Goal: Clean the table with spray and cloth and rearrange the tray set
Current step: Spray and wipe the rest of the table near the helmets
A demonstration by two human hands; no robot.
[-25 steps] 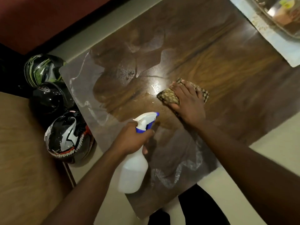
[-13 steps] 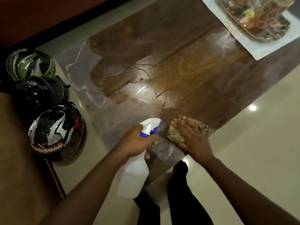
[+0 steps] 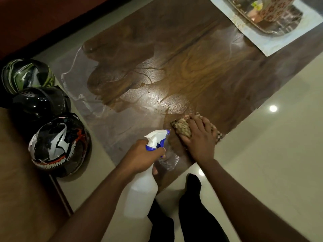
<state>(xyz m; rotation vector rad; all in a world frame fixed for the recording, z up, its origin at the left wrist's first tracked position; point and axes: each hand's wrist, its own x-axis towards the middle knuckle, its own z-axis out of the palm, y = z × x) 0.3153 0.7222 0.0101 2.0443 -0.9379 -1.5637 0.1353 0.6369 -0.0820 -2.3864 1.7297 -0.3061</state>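
A: so where's the cloth [image 3: 181, 129] sitting rn?

B: right hand [image 3: 199, 138] is pressing it flat, fingers spread, at the table's [image 3: 201, 70] near edge. Left hand [image 3: 141, 157] is gripping the spray bottle [image 3: 142, 191] just to its left, nozzle aiming at the cloth.

A: and the tray [image 3: 262, 27]?

B: far right corner, well apart; right hand's nearer. Count: one cloth, one bottle, one tray, three helmets [image 3: 59, 145] lying on the floor.
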